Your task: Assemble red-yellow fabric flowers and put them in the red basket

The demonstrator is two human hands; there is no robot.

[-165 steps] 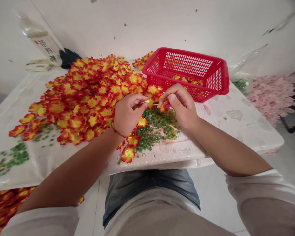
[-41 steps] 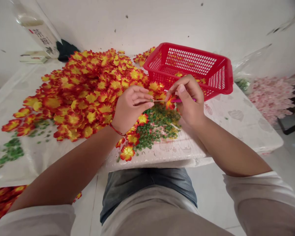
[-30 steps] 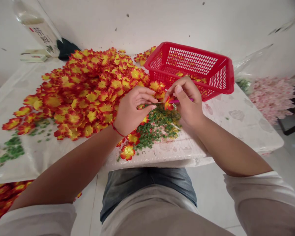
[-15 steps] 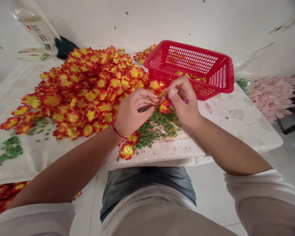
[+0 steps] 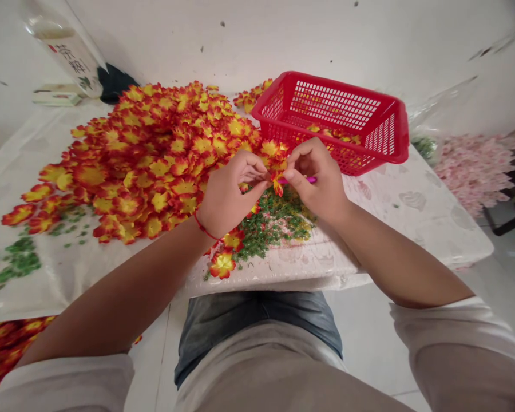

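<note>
My right hand [image 5: 314,176] pinches a thin pink stick [image 5: 299,179] between thumb and fingers. A small red-and-yellow fabric blossom [image 5: 278,184] sits at the stick's left end, between my two hands. The fingertips of my left hand [image 5: 230,194] close on the blossom's near side, though the exact grip is partly hidden. Beneath my hands lies a scatter of green and yellow bits [image 5: 274,224]. Left of them spreads a large heap of loose red-and-yellow blossoms [image 5: 154,166], touching my left hand.
A red plastic mesh basket [image 5: 321,97] with some blossoms inside stands just beyond my hands. A plastic sheet covers the table [image 5: 395,224]. Pink blossoms [image 5: 476,171] lie at the right, and a labelled bottle [image 5: 64,57] lies at the back left.
My hands have drawn closer together. The blossom has shifted left along the pink stick to my left fingertips, and the stick now shows less to the right of the blossom.
</note>
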